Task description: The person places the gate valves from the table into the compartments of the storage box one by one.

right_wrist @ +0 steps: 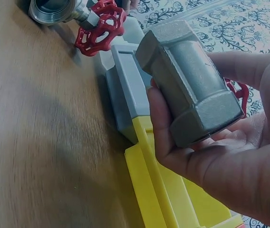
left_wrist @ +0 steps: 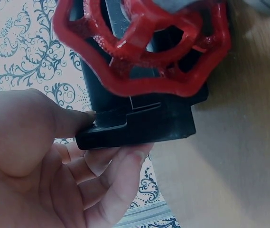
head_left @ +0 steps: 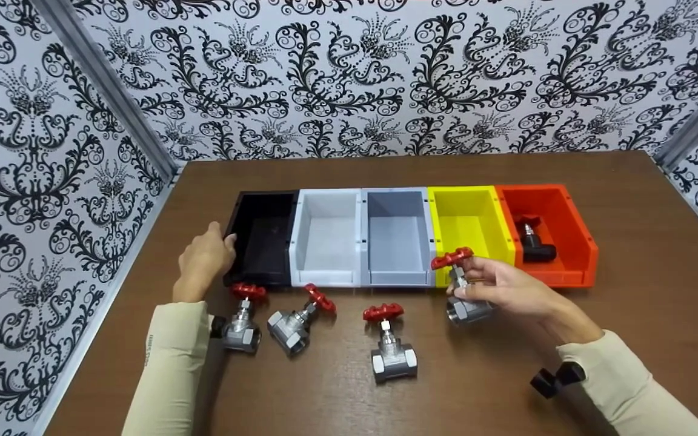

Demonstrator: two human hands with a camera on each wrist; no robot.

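My left hand [head_left: 206, 257] grips the left side wall of a black bin [head_left: 267, 233], thumb on one face and fingers on the other in the left wrist view. My right hand [head_left: 515, 290] holds a metal valve [head_left: 469, 310] by its body and neck, with its red handwheel up. That valve is over the front of the yellow bin [head_left: 467, 233]. Three similar valves lie on the table before the bins: one valve [head_left: 242, 330] close to the left forearm, a tilted valve [head_left: 290, 330] beside it, and another valve [head_left: 394, 357] near the middle.
A white bin [head_left: 328, 239], a grey bin [head_left: 395, 239] and an orange-red bin [head_left: 567, 224] complete the row. A black elbow-shaped fitting [head_left: 537, 251] with a metal stem lies in the orange-red bin. Patterned walls [head_left: 349, 79] stand behind and beside the brown table [head_left: 325, 406].
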